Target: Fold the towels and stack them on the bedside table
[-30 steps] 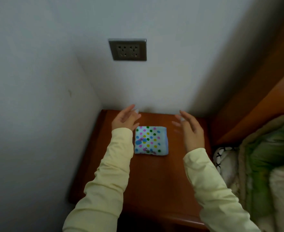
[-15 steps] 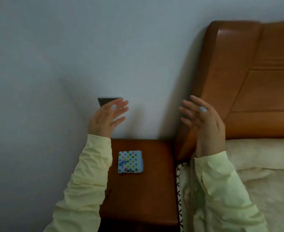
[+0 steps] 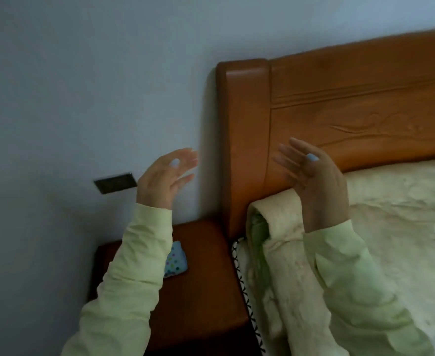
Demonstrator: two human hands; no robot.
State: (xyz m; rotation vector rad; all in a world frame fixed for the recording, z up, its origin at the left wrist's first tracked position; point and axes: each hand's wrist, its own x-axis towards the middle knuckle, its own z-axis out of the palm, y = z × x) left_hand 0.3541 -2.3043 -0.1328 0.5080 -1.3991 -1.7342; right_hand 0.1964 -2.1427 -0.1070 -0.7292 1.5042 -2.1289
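Both the left hand (image 3: 163, 179) and the right hand (image 3: 316, 185) are raised, fingers spread wide, holding nothing. A folded dotted towel (image 3: 176, 262) lies on the counter (image 3: 206, 278), partly behind the left sleeve (image 3: 131, 273).

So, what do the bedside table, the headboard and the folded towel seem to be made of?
Bedside table: looks like wood with a glossy reddish-brown varnish; a soft sheen shows on its top.
Headboard: likely the same varnished wood, with visible grain and carved lines.
Folded towel: soft cloth, pale blue with coloured dots; the weave is too small to tell.
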